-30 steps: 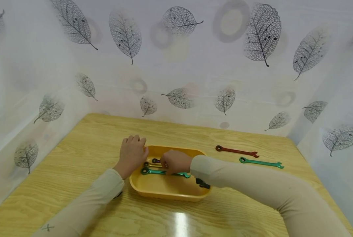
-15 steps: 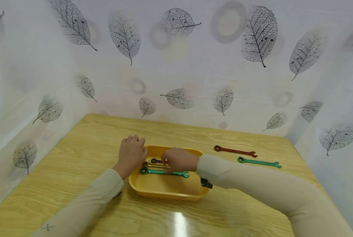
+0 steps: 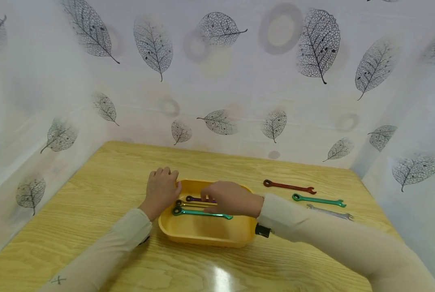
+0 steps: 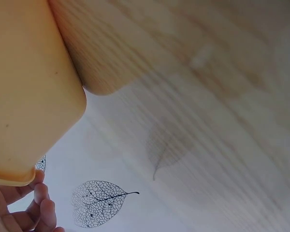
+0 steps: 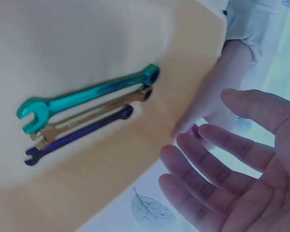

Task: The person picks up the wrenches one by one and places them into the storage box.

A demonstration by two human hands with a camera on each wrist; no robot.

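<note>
Teal wrench: lies flat on the floor of the yellow bin, nearest the person of three in a row, its ring end toward the left hand.
Gold wrench: lies in the middle of the row, close beside the teal one, pointing the same way.
Purple wrench: farthest from the person in the row, slimmer, its ring end also to the left.
Right hand: above the bin and its three wrenches; the right wrist view shows the fingers apart, nothing between them.
Left hand: at the bin's left end, fingers and thumb clamped on the rim.
Yellow bin: upright on the wood-grain table, rounded at the corners.
Red wrench: on the table right of the bin, farthest back of three there.
Green wrench: just in front of the red one.
Silver wrench: next nearer, just above the right sleeve in the head view.
Backdrop: pale, printed with dark skeleton leaves.
</note>
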